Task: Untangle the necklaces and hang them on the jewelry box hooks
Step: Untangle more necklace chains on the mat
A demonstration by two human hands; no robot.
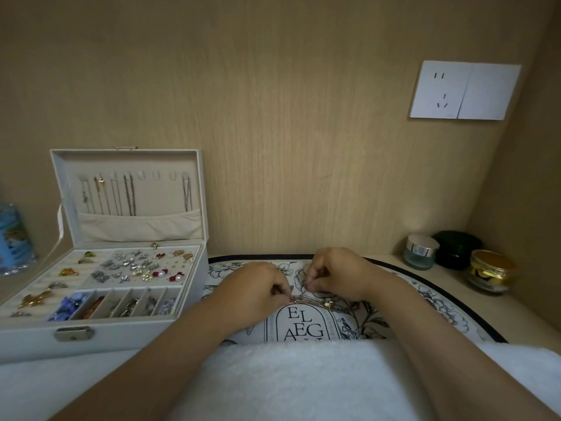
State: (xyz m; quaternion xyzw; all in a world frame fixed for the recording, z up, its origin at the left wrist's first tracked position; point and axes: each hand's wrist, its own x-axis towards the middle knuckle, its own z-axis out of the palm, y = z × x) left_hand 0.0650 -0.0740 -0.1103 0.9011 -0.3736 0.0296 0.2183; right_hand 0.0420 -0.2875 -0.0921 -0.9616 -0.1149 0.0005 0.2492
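The tangled necklaces (315,300) lie in a small gold knot on a round floral mat (425,294), just above the arch of printed letters at its middle. Both hands rest on the mat and nearly meet over the knot. The left hand (255,291) comes in from the left with its fingers (280,288) curled and pinched on the left end of the chains. The right hand (337,275) sits just behind and to the right, its fingers (314,279) curled down and pinching the chains from above.

The open jewelry box (100,332) stands at the left on the tabletop (446,279). Its right wall is just beside the mat's dark rim and close to the left wrist, so little space shows on that side. The lid stands upright against the wooden back wall (288,132). A row of hooks (156,175) runs along the top of its lining. Hung chains (129,194) drop from the left hooks, and one more from the far right hook, into a fabric pocket. The tray below holds earrings, brooches and beads in divided compartments.

A white towel (288,378) covers the near edge, and both forearms lie across it. To the right, past the mat's rim, three jars (455,252) cluster in the corner where the back and side walls meet, well apart from the right hand. A stretch of mat lies between that hand and the jars. A white socket plate (464,91) sits high on the wall.
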